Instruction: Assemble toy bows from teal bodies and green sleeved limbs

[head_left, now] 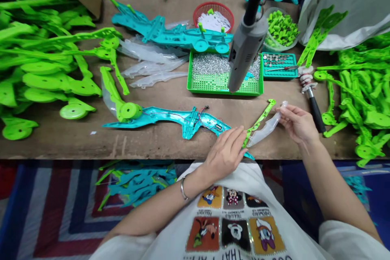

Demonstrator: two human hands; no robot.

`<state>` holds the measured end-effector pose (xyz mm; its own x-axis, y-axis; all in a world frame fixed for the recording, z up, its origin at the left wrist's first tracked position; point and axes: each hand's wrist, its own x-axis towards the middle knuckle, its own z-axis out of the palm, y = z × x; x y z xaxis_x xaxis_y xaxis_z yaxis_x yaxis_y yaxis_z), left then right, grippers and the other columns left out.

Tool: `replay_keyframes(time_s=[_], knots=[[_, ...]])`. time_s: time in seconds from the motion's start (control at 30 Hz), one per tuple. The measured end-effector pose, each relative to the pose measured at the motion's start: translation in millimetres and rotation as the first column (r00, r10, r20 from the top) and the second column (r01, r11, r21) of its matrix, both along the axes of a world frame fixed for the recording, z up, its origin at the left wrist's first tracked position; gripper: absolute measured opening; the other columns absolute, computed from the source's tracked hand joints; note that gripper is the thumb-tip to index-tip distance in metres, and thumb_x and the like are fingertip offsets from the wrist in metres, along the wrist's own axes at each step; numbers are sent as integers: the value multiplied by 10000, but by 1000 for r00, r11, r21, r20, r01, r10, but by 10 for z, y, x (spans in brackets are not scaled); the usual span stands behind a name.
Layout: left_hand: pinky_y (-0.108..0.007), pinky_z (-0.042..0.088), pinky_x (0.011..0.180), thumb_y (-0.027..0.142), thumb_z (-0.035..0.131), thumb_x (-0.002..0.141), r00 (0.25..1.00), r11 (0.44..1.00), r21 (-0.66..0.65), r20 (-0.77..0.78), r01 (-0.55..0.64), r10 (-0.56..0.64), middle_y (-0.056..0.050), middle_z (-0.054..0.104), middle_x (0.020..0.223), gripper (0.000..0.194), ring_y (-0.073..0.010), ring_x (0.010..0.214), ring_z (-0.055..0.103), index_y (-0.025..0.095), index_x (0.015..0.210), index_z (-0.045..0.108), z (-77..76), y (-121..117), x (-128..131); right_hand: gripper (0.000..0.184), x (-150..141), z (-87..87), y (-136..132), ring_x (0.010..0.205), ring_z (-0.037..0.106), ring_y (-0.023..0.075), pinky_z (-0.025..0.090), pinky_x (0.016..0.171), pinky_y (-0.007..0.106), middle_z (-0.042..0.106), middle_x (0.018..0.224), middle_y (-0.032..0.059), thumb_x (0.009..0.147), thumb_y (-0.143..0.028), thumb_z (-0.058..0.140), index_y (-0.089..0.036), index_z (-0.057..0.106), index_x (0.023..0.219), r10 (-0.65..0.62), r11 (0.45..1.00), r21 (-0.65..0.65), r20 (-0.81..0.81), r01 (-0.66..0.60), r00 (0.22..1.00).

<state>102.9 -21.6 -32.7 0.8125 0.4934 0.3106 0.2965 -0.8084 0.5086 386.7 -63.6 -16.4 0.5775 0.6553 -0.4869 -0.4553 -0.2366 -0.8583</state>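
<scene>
Frame (190, 124) in turquoise sits on the table (67, 144), running out toward 10 o'clock from the left hand (225, 154), which is kinda flat over one end. Hands are apart, btw: the right hand (298, 124) is pinching a clear plastic piece (265, 132), green strip (261, 118) just beside it. Green tray's (205, 88) at the left hand's 12 o'clock.
</scene>
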Motion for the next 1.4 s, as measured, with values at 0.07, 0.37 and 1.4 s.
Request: replay_keyframes(time_s=[0.07, 0.37, 1.4], knots=[[-545, 467, 1159, 381, 580, 1005, 1000, 999, -31, 14, 16, -15, -219, 557, 1482, 646, -335, 1407, 514, 101, 1543, 357, -40, 16, 79, 388, -49, -39, 21, 688, 707, 119, 620, 651, 208, 786, 825, 49, 531, -270, 988, -141, 770, 825, 0, 1000, -5, -7, 0, 1000], [-519, 485, 1163, 347, 627, 983, 1000, 999, -33, 22, -3, 3, -197, 627, 1396, 625, -312, 1323, 590, 84, 1501, 394, -111, 21, 157, 461, -19, -166, 15, 640, 726, 145, 650, 626, 234, 779, 782, 55, 479, -299, 1011, -141, 737, 814, 18, 998, -61, 80, -13, 997], [-512, 470, 1168, 303, 587, 1009, 997, 996, 51, -49, 66, -64, -160, 604, 1441, 408, -286, 1363, 566, 200, 1403, 583, -168, 56, 140, 514, 333, -163, 301, 338, 505, 112, 389, 290, 216, 635, 493, 13, 647, -577, 901, -213, 541, 697, 472, 833, -465, 313, -301, 824]])
